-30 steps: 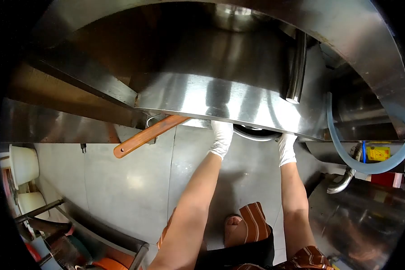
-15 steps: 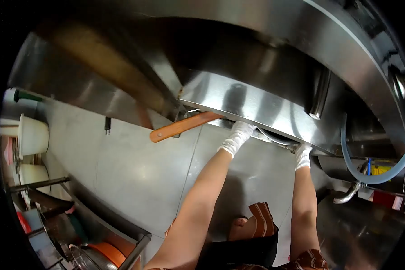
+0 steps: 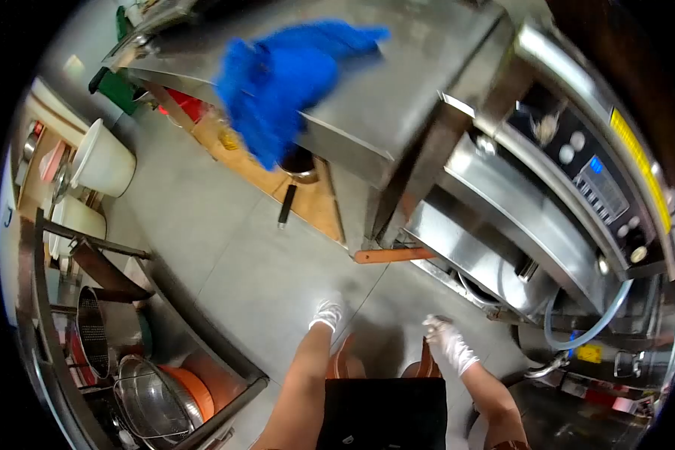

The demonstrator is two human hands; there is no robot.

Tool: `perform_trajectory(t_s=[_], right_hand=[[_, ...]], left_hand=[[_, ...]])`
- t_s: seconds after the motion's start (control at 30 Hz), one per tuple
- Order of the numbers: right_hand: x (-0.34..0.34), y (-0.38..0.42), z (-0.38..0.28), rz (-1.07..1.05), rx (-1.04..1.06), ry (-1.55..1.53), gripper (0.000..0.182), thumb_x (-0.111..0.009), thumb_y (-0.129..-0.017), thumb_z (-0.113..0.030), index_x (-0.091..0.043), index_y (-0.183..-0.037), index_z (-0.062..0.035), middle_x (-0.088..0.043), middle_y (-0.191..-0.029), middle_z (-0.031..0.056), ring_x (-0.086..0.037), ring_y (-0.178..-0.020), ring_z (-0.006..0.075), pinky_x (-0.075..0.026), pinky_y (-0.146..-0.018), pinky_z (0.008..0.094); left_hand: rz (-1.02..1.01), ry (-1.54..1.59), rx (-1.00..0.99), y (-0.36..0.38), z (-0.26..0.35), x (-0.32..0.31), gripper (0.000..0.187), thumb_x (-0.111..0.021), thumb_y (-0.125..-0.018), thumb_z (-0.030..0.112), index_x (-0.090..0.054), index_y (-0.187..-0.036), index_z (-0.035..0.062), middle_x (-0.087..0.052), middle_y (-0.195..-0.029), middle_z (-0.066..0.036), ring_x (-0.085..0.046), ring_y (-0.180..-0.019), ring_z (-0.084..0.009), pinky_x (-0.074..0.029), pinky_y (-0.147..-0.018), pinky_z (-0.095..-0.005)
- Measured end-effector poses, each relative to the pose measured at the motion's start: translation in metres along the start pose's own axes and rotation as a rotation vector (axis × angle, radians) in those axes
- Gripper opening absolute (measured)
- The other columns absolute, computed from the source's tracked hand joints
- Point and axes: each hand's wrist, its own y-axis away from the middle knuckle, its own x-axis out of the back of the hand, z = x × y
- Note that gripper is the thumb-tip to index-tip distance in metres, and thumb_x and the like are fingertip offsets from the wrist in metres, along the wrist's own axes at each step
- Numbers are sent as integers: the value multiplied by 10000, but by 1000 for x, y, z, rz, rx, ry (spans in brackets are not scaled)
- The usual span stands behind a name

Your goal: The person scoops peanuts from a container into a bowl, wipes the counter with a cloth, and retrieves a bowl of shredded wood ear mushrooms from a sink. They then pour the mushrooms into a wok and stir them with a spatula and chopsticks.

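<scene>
l hand [image 3: 327, 310] & r hand [image 3: 448, 341] just left the machine [image 3: 529, 217], so both r off it; can't tell if grips r spread.

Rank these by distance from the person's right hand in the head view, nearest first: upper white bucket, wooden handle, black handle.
1. Wooden handle: ahead of the right hand, slightly left.
2. Black handle: farther left, below the blue cloth in the picture.
3. Upper white bucket: far left.
</scene>
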Motion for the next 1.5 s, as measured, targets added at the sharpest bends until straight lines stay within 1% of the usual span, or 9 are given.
perform_trajectory(t_s=[0.27,0.3,0.4,0.6,0.8,0.97,1.03,1.2,1.5], right_hand=[[-237,326,-244,102,1855,793,394,-602,-732,17,-643,-1106,-100,-623,-961,91,-508,-781,237,-434,-747,342],[-264,356,-290,237,1856,878,399,-618,-776,-86,-599,-1174,-103,-585,-1044,137,-530,-901,279,-432,-818,379],[-340,346,-370,539,1800,1102,495,-604,-819,-265,-500,-1267,-80,-504,-1206,181,-451,-1144,336,-351,-970,461],[-334,336,-354,536,1666,1491,532,-591,-825,-260,-448,-1295,-53,-483,-1290,108,-414,-1220,289,-284,-1048,432],[-311,329,-378,512,1745,1000,328,-591,-803,-81,-578,-1125,-24,-600,-1080,160,-533,-1047,320,-400,-936,418],[-329,328,-392,878,1139,1265,785,-675,-737,-303,-320,-1386,-42,-326,-1400,224,-263,-1321,395,-199,-1082,527],[-333,306,-402,895,1114,1220,770,-659,-762,-325,-318,-1381,-21,-317,-1401,238,-234,-1333,413,-185,-1087,532],[-341,226,-535,962,1198,1160,682,-605,-823,-391,-387,-1339,-1,-307,-1398,239,-225,-1328,423,-204,-1076,542],[-399,136,-686,881,1255,1228,543,-546,-843,-333,-472,-1289,-32,-399,-1353,174,-299,-1302,365,-282,-1054,509]], left_hand=[[259,744,157,101,-58,23,321,-575,-842,323,-652,-990,49,-665,-968,-170,-625,-938,-334,-490,-808,-395],[250,934,184,111,-64,23,270,-582,-831,268,-668,-921,29,-666,-949,-174,-637,-900,-327,-495,-780,-371],[169,-130,-100,176,-66,51,217,-538,-839,204,-685,-835,45,-673,-870,-175,-657,-811,-328,-526,-715,-391],[160,523,119,289,-74,42,355,-572,-814,355,-677,-901,27,-639,-941,-228,-606,-924,-395,-502,-777,-425],[25,463,170,360,-72,123,428,-555,-815,405,-673,-960,21,-614,-1021,-251,-569,-1010,-404,-458,-865,-436],[72,439,189,312,-129,95,430,-505,-839,383,-662,-997,15,-611,-1042,-246,-566,-1021,-409,-444,-901,-432],[27,129,73,299,-141,103,299,-505,-856,279,-651,-950,35,-649,-997,-178,-599,-979,-365,-483,-839,-432],[129,1073,474,324,-106,188,307,-545,-819,272,-645,-885,-10,-656,-700,-150,-638,-653,-251,-482,-638,-348],[211,1202,514,337,-90,190,270,-555,-877,206,-611,-939,-50,-635,-715,-104,-603,-576,-172,-499,-481,-309]])
